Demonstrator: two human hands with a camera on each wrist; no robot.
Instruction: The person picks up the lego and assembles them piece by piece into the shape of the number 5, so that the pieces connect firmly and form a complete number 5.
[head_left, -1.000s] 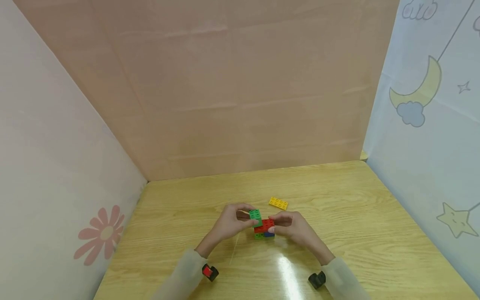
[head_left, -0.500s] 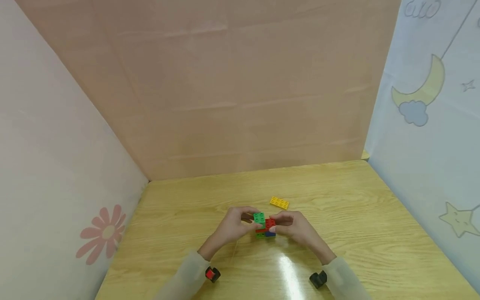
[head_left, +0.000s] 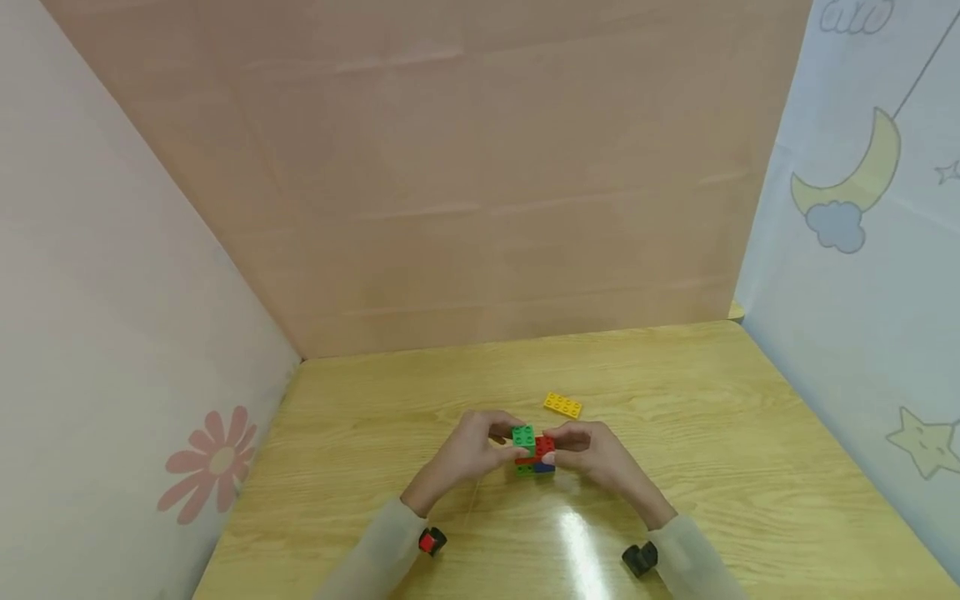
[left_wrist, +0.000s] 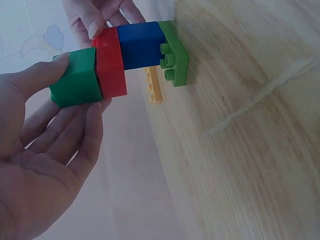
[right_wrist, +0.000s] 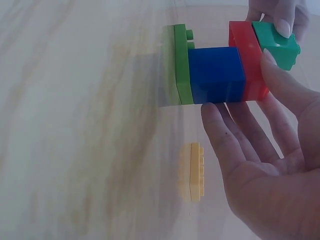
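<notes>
My left hand (head_left: 474,450) pinches a green building brick (left_wrist: 76,80) between thumb and fingers. This brick sits at the left end of a longer red brick (left_wrist: 111,62), touching its top. The fingers and thumb of my right hand (head_left: 594,452) grip the red brick near its right end. Below the red one is a blue brick (right_wrist: 217,75), standing on a light green studded plate (right_wrist: 182,65) that lies on the table. The blue brick covers only part of the plate, so some studs show at its left in the left wrist view.
A yellow studded plate (head_left: 562,405) lies on the wooden table (head_left: 375,408) just behind the stack. Pale printed cloth walls rise on both sides, with a plain tan sheet (head_left: 480,208) at the back. Each wrist wears a small black device (head_left: 640,559).
My left hand has moved slightly right, bringing the green brick from a tilted position to a level one on the red brick. My right hand keeps its grip. The head view has shifted slightly.
</notes>
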